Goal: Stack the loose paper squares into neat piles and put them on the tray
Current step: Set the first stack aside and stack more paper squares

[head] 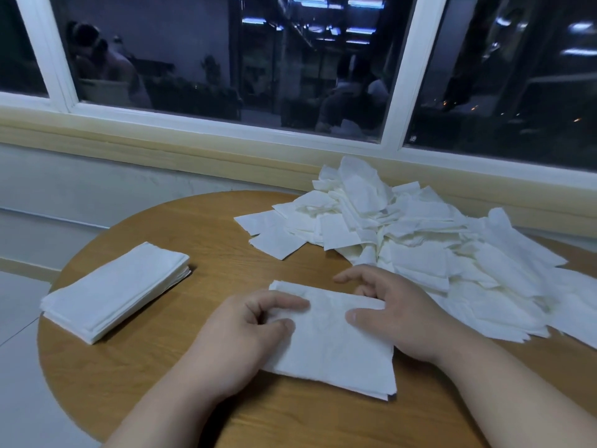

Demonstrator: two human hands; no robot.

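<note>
A small pile of white paper squares (332,347) lies on the round wooden table (206,234) in front of me. My left hand (245,331) rests on the pile's left side, its fingers curled and its thumb on the paper. At the pile's right edge my right hand (394,315) lies with its thumb on top of the paper and its fingers spread beyond the far edge. A finished neat pile (116,289) sits at the table's left. The big heap of loose squares (420,240) covers the far right. No tray is in view.
A window with white frames and a cream sill (226,150) runs behind the table, close to the loose heap. The table's rounded edge (45,337) drops off at the left to a pale floor.
</note>
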